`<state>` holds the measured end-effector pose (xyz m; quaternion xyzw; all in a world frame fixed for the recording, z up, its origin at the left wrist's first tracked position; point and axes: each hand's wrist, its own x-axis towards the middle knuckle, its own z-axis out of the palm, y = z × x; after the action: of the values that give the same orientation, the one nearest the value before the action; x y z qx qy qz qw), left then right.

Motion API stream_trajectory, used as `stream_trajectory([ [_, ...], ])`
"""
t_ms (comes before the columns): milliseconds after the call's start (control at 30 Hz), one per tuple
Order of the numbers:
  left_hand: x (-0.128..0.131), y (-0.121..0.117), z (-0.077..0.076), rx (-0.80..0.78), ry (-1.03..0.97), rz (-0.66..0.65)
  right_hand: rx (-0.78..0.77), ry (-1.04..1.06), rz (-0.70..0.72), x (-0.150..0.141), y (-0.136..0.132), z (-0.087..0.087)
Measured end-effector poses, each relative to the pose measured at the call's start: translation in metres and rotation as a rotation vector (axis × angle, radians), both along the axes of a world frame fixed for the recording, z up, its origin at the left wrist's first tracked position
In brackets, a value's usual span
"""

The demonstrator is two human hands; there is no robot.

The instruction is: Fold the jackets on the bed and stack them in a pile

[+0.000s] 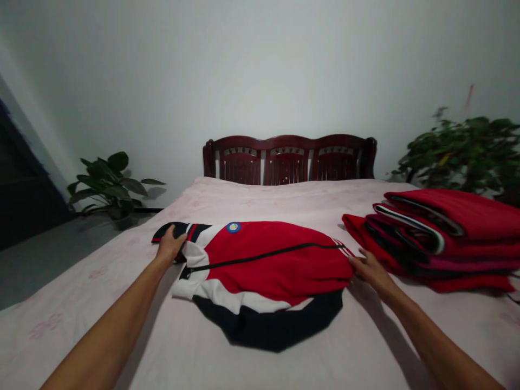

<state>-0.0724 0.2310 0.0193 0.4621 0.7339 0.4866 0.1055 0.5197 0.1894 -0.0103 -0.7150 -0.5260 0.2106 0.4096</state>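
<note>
A red, white and navy zip-up jacket (268, 244) lies sideways on the bed, its dark zip running left to right and a round blue badge near the top. At its left end, my left hand (169, 246) grips the navy part beside the red and white stripes. My right hand (371, 269) pinches the red edge at the other end, by the thin white stripes. One navy sleeve (280, 327) curves along the near side of the jacket. Some of my fingertips are hidden by the cloth and by the hands themselves.
A stack of folded red and dark clothes (459, 233) sits on the bed to the right. The pale pink sheet (260, 203) reaches back to a carved wooden headboard (286, 160). Leafy plants stand at the left (111, 184) and right (467, 154).
</note>
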Motion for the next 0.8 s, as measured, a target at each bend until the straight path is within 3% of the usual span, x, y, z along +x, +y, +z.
stream_trajectory([
  [67,0.012,-0.009,-0.018,-0.061,0.038,-0.108,0.057,-0.031,0.002,0.012,-0.021,-0.02],
  [167,0.024,-0.04,-0.043,-0.113,0.112,-0.327,0.194,-0.274,0.033,0.013,-0.058,-0.042],
  [267,0.025,-0.074,-0.058,-0.149,0.306,-0.68,0.297,-0.527,0.303,-0.006,-0.083,-0.049],
  [333,0.025,-0.088,-0.062,-0.203,0.467,-0.855,0.336,-0.626,0.505,-0.026,-0.086,-0.048],
  [400,0.029,-0.096,-0.061,-0.242,0.592,-0.885,0.35,-0.671,0.579,-0.046,-0.081,-0.046],
  [467,0.036,-0.1,-0.057,-0.236,0.686,-0.833,0.329,-0.666,0.59,-0.06,-0.074,-0.042],
  [567,0.043,-0.11,-0.043,-0.24,0.718,-0.744,0.293,-0.61,0.655,-0.065,-0.072,-0.025],
  [633,0.04,-0.119,-0.029,-0.288,0.666,-0.728,0.242,-0.592,0.678,-0.059,-0.076,-0.004],
  [733,0.022,-0.128,-0.007,-0.363,0.559,-0.75,0.111,-0.601,0.66,-0.049,-0.074,0.042],
  [800,0.009,-0.125,0.004,-0.399,0.506,-0.741,0.067,-0.66,0.617,-0.05,-0.058,0.076],
])
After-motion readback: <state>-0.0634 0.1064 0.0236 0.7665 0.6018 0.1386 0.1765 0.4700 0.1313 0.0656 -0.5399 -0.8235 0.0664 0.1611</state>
